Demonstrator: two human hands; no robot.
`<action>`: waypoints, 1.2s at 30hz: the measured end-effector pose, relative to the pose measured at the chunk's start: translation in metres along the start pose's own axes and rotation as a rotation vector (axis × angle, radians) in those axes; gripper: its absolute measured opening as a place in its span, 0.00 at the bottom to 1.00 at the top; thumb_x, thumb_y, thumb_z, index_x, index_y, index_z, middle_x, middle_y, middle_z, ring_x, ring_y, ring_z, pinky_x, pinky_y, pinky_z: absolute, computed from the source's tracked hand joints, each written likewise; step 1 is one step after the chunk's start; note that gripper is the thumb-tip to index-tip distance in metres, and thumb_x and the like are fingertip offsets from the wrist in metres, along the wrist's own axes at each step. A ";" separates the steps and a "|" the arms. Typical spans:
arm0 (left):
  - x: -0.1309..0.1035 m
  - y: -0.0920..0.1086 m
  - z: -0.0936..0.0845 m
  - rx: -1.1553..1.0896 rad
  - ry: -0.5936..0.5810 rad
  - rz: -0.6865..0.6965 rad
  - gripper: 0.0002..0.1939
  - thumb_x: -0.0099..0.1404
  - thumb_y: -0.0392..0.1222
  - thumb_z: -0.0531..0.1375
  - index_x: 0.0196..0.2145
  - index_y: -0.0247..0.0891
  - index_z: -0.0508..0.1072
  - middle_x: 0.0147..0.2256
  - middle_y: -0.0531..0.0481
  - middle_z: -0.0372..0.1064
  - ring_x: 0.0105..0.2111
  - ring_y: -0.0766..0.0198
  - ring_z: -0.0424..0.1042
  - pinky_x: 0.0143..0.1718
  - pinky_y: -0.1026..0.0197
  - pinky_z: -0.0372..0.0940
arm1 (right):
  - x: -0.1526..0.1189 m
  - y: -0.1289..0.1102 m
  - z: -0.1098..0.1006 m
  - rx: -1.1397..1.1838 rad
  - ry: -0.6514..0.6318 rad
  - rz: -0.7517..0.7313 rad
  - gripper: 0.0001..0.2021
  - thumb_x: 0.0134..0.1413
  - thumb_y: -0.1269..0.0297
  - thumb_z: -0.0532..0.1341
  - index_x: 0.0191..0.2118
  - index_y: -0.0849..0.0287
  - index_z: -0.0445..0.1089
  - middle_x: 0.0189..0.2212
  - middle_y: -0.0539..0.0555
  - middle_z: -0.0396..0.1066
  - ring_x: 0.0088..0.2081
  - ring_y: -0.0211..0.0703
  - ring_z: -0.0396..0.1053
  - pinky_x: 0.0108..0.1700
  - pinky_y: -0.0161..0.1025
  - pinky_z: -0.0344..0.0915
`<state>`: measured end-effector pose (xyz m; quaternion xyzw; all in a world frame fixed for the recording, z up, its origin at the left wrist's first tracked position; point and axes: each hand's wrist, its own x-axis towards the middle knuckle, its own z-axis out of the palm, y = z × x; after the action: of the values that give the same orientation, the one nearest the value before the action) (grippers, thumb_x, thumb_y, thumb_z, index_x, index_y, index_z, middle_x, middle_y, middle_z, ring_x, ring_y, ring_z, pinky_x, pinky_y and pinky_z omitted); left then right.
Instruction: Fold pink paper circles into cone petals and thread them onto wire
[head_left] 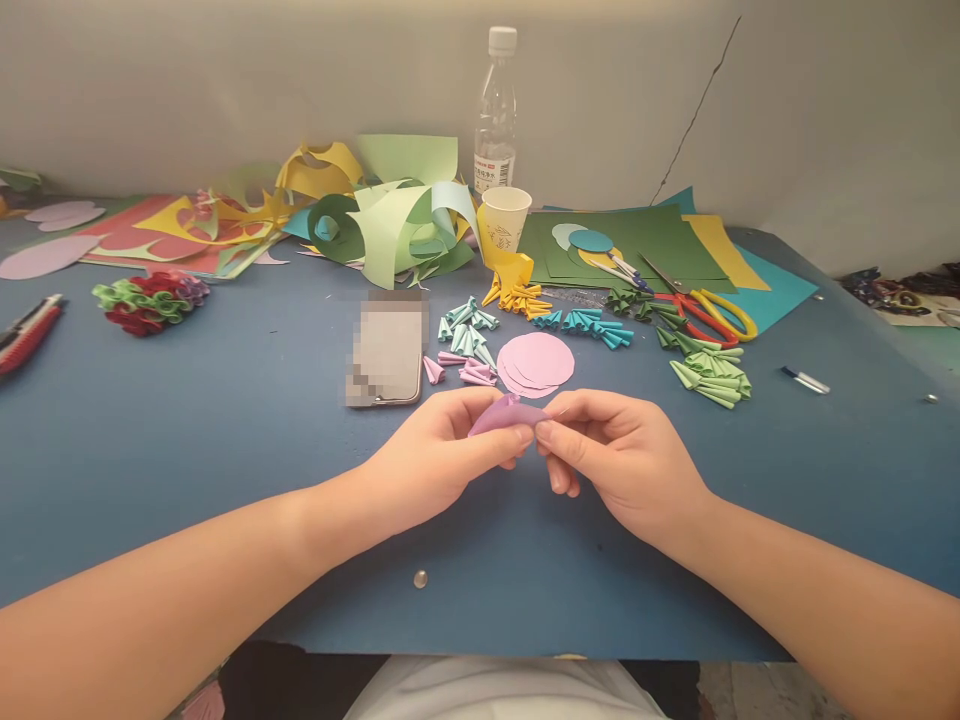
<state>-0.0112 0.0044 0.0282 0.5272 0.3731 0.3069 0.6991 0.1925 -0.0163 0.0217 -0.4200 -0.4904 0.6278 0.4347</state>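
Between both hands is a folded purple paper piece (501, 414), held above the blue table near its front. My left hand (457, 435) pinches its left and middle part, thumb on the near side. The fingertips of my right hand (615, 445) are closed on its right end. Just beyond the hands lies a small stack of pink paper circles (535, 364). Left of that stack are several rolled pink paper cones (472, 371), with pale mint cones (468, 330) behind them. Parts of the paper piece are hidden by the fingers.
A phone (387, 350) lies left of the cones. Behind stand a paper cup (505, 220) and a plastic bottle (496, 120). Scissors (705, 310), green cones (712, 375) and a pen cap (805, 380) lie right; a paper flower ball (150, 301) and a red cutter (28, 335) lie left.
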 end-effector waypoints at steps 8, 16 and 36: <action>-0.002 0.000 -0.001 0.135 0.032 0.013 0.09 0.69 0.43 0.64 0.33 0.36 0.75 0.30 0.53 0.69 0.34 0.64 0.67 0.38 0.60 0.62 | 0.001 0.002 0.000 0.049 -0.042 0.031 0.10 0.56 0.60 0.74 0.32 0.60 0.77 0.25 0.48 0.75 0.21 0.34 0.71 0.24 0.32 0.70; -0.004 0.002 0.004 0.219 0.068 0.010 0.11 0.70 0.46 0.63 0.33 0.35 0.74 0.29 0.53 0.67 0.32 0.65 0.65 0.35 0.62 0.60 | 0.003 0.002 0.000 0.006 -0.015 0.017 0.12 0.58 0.57 0.73 0.31 0.60 0.77 0.23 0.49 0.74 0.21 0.35 0.71 0.24 0.34 0.70; -0.006 0.004 0.004 0.204 0.051 -0.020 0.13 0.66 0.50 0.66 0.31 0.37 0.75 0.27 0.52 0.65 0.28 0.65 0.60 0.28 0.62 0.55 | -0.002 -0.001 0.000 -0.069 0.003 -0.044 0.12 0.57 0.58 0.73 0.30 0.58 0.76 0.20 0.47 0.71 0.18 0.36 0.70 0.22 0.35 0.69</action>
<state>-0.0117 -0.0015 0.0340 0.5837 0.4254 0.2737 0.6352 0.1927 -0.0180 0.0229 -0.4249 -0.5204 0.6001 0.4342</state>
